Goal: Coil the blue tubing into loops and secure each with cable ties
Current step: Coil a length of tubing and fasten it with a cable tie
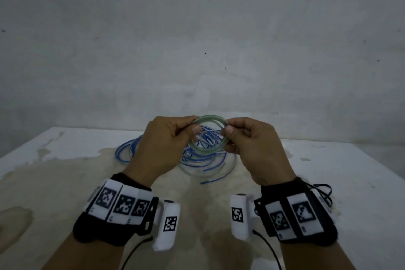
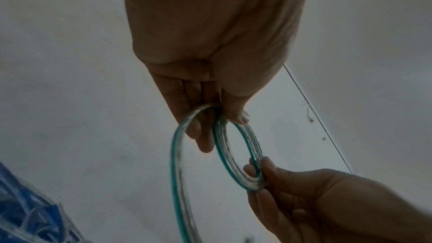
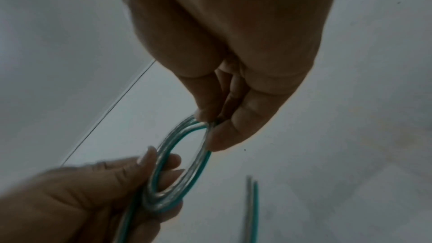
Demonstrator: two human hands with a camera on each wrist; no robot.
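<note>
Two hands hold one small coil (image 1: 210,136) of clear tubing with a greenish-blue stripe, raised above a white table (image 1: 328,177). Left hand (image 1: 163,144): thumb and fingers curled, pinching the coil's left side. Right hand (image 1: 254,147): thumb and fingers curled, pinching the opposite side. The left wrist view shows the coil (image 2: 238,154) as about three stacked turns (exact count uncertain), with one strand (image 2: 177,163) trailing from the left hand's grip downward out of frame. In the right wrist view the coil (image 3: 180,163) appears edge-on between the two pinches, and a loose piece of tubing (image 3: 252,208) lies below. One tangled heap of loose tubing (image 1: 197,158), blue-striped, rests on the table directly beneath the hands, partly hidden by them. Two black wristbands (image 1: 122,206) with square printed markers, one per wrist, complete the scene.
</note>
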